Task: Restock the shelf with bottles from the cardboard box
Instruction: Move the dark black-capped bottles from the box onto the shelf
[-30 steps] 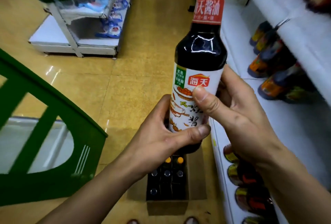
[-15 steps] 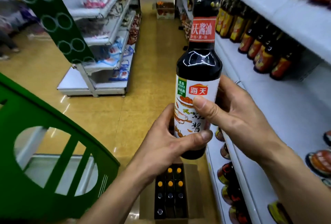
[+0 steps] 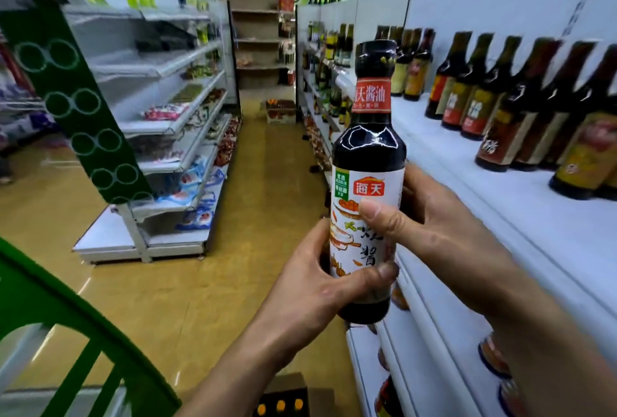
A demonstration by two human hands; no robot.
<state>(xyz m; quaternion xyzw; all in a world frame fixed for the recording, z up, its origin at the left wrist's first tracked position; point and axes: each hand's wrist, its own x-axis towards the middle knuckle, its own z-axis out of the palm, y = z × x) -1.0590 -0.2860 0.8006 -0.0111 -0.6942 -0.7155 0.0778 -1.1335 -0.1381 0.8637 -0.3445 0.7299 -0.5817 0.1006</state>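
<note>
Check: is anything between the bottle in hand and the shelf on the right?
Nothing visible. The left hand and right hand hold the bottle just beside the shelf; its near surface is bare, and the row of dark bottles stands farther back.

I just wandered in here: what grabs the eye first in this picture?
A dark bottle with a white label stands upright at centre, gripped low by the left hand and the right hand. To the right, a white shelf carries a row of bottles along its back. At the bottom edge, a box with more bottle caps showing sits on the floor.
</note>
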